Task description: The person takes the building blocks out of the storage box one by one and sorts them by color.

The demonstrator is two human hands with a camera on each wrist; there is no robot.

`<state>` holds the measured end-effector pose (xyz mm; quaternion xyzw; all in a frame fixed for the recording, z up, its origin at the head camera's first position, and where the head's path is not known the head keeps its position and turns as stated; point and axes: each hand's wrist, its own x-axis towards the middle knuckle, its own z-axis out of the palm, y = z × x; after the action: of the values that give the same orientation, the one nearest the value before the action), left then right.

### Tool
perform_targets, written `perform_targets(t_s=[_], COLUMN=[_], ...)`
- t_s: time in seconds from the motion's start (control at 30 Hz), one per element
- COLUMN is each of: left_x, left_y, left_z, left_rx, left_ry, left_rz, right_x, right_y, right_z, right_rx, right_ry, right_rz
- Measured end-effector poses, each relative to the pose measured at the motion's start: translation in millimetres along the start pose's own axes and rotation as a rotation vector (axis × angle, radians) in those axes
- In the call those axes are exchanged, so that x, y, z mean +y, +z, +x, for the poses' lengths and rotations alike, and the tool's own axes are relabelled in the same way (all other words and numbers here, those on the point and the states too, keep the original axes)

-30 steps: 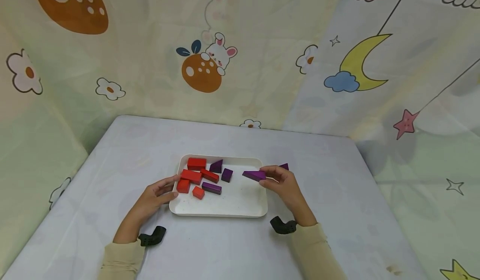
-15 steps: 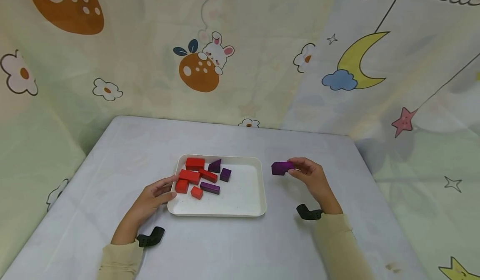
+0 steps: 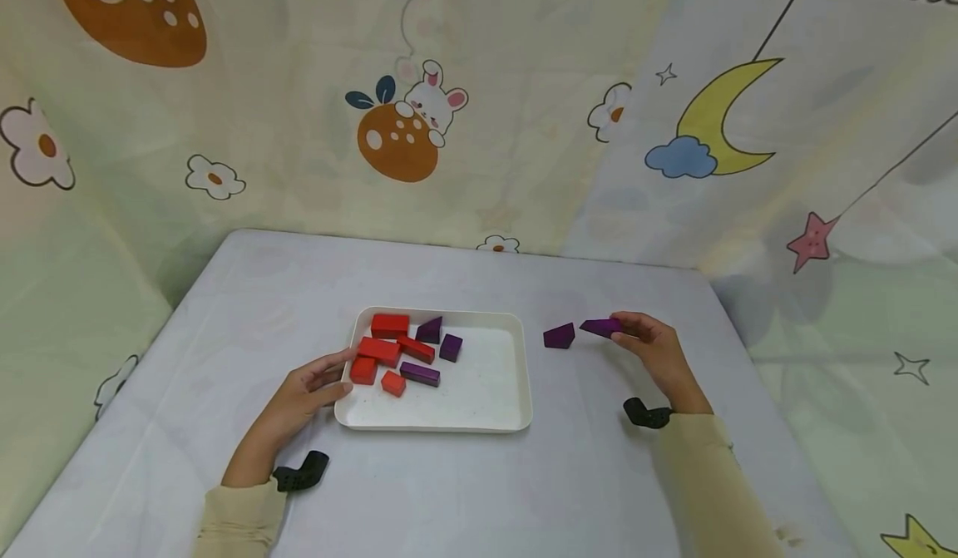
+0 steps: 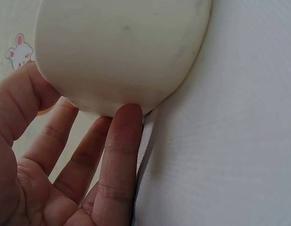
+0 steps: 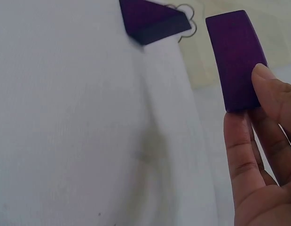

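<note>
My right hand (image 3: 653, 350) pinches a purple wooden block (image 3: 600, 327) between thumb and fingers, to the right of the tray. In the head view it looks like a slim wedge; in the right wrist view the block (image 5: 234, 61) shows a long, nearly rectangular face. Just left of it on the table stands another purple block (image 3: 558, 336) with slanted sides. My left hand (image 3: 303, 396) touches the left end of the white tray (image 3: 479, 425), its fairly straight fingers and thumb spread along the rim. Close up in the left wrist view, fingertips (image 4: 129, 115) press against the tray's end.
Inside the tray's left half lie several red blocks (image 3: 380, 350). Purple pieces sit beside them: an upright wedge (image 3: 430, 330), a cube (image 3: 451, 348) and a bar (image 3: 420, 374). A white-covered table (image 3: 449, 491) extends all around, with a printed cloth (image 3: 509, 125) behind it.
My right hand has moved right, away from the tray, carrying the purple wedge past the other purple block, which now shows separately on the table. My left hand stays at the tray.
</note>
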<state>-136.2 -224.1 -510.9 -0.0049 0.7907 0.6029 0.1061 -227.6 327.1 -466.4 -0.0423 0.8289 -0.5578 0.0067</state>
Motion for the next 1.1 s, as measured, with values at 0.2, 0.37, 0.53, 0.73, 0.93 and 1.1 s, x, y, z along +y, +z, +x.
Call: perform_targets(t_s=[0.2, 0.37, 0.53, 0.73, 0.93, 1.1], left_x=[2.0, 1.6, 0.7, 1.6, 0.9, 0.0], left_y=[-0.3, -0.9, -0.8, 0.0, 0.1, 0.3], left_z=[-0.1, 0.5, 1.2, 0.4, 0.2, 0.3], left_rx=[0.0, -0.003, -0.003, 0.009, 0.016, 0.011], left_ry=[-0.003, 0.002, 0.0, -0.009, -0.018, -0.017], left_rz=[-0.003, -0.007, -0.01, -0.01, -0.007, -0.016], right_x=[9.7, 17.3, 23.6, 21.6, 8.1, -6.0], right_y=[-2.7, -0.6, 2.1, 1.2, -1.0, 4.0], right_z=[6.2, 10.0, 12.5, 11.8, 6.4, -0.5], right_rx=[-0.028, -0.063, -0.077, -0.07, -0.034, 0.018], right_ry=[0.01, 0.036, 0.046, 0.069, 0.103, 0.056], right_rz=[-0.032, -0.08, -0.113, -0.134, -0.168, -0.115])
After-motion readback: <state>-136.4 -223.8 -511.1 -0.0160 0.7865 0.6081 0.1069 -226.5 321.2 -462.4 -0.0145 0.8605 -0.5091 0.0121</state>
